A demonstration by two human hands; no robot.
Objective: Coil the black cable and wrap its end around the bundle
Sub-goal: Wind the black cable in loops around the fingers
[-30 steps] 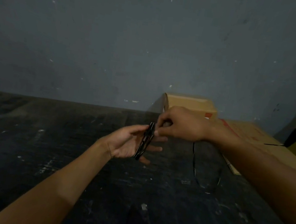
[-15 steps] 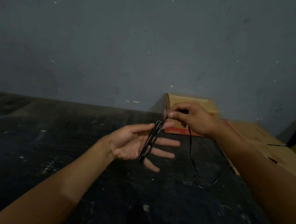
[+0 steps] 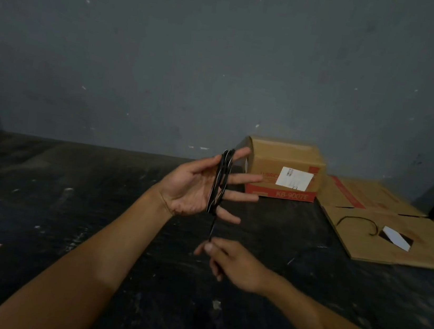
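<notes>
Head view: left hand [image 3: 193, 189] is held palm-up at frame centre, fingers spread wide, with the black cable [image 3: 220, 181] looped in several turns across the fingers; nothing is pinched, the coil is only hung on them. Coil long axis runs near vertical in the frame. A single strand is led straight down from the coil's lower end to the right hand [image 3: 235, 266], just below, where it is pinched between thumb and fingertips, other fingers curled. The free tail is seen trailing right over the dark floor [image 3: 64, 227]. Next loop is judged to go upward over the left fingers. Cardboard box [image 3: 284, 170] and flattened cardboard [image 3: 393, 242] lie right of centre.
</notes>
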